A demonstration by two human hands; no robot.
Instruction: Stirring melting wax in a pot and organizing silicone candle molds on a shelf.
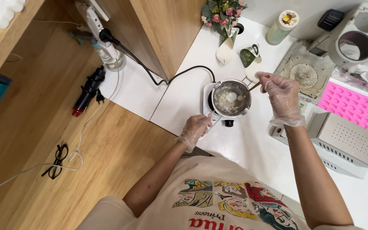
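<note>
Small round steel pot point(231, 98) of pale, half-melted lumps, seated on a white electric hotplate point(209, 106) near the white table's point(184, 98) front edge. Right hand point(283, 99), in a clear glove, fingers pinched around a thin wooden-handled spoon point(252, 88), tip dipped in the melt, apparently for stirring. Left hand point(196, 130), gloved too, fingers curled together at the hotplate's front, seemingly steadying it. Pink silicone mould point(349, 105) well apart, to the right.
</note>
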